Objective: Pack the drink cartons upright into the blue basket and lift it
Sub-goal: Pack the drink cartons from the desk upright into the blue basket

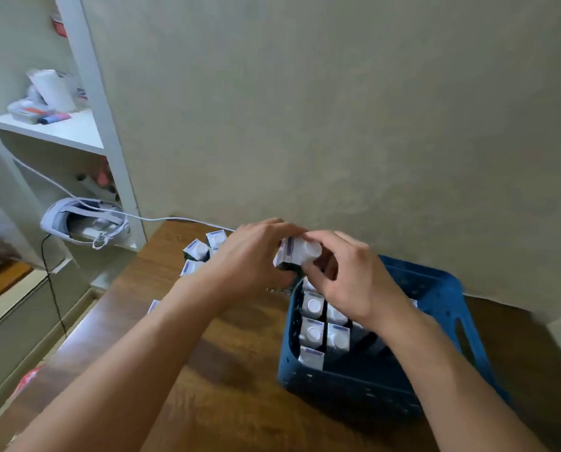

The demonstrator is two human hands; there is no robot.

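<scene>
Hands hold carton above basket's far-left rim.

The blue basket sits on a wooden table; several white cartons stand upright in rows along its left wall; one carton is tilted above its far-left corner; more cartons stand left of it.

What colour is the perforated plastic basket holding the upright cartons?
Blue; the perforated plastic basket shows best in the head view, the only one.
</scene>
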